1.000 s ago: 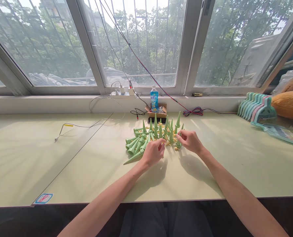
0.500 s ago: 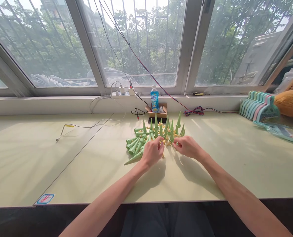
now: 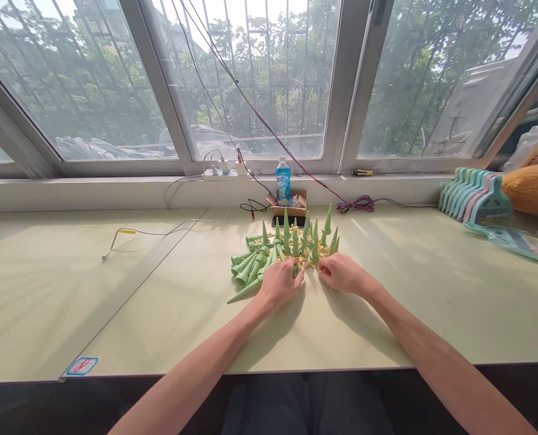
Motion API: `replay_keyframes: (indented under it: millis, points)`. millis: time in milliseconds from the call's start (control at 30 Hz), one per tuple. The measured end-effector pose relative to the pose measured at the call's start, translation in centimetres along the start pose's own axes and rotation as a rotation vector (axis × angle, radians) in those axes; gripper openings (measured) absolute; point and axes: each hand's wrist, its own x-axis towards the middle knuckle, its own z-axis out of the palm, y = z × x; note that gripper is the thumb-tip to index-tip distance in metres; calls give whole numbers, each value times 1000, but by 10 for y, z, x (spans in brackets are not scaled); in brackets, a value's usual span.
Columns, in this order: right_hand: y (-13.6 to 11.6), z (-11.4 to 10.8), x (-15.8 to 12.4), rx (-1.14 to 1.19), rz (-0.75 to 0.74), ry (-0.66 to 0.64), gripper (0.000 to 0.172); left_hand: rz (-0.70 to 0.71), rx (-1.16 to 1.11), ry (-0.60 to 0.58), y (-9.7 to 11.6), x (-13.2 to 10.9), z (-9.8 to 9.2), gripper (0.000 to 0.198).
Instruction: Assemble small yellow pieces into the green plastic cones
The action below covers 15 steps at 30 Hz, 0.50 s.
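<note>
A heap of green plastic cones (image 3: 250, 269) lies on the pale green table (image 3: 160, 314), with more green cones (image 3: 307, 232) standing upright behind it among several small yellow pieces (image 3: 301, 261). My left hand (image 3: 280, 283) rests at the near edge of the pile with its fingers curled around a green cone. My right hand (image 3: 343, 273) is just to its right, fingers pinched together on something small that I cannot make out. The two hands almost touch.
A blue drink bottle (image 3: 283, 181) stands by a small cardboard box (image 3: 291, 207) at the window sill. Cables (image 3: 169, 226) trail over the table's left and back. A row of pastel plastic parts (image 3: 472, 196) and a clear bag (image 3: 513, 240) sit at the far right.
My right hand has drawn back from the upright cones toward me and closer to my left hand. My left hand has shifted slightly and closed on a cone.
</note>
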Motion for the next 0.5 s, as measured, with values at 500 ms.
replay_keyframes:
  millis: [500]
  points:
    - [-11, 9, 0, 219, -137, 15, 8, -10, -29, -35, -4, -1, 3, 22]
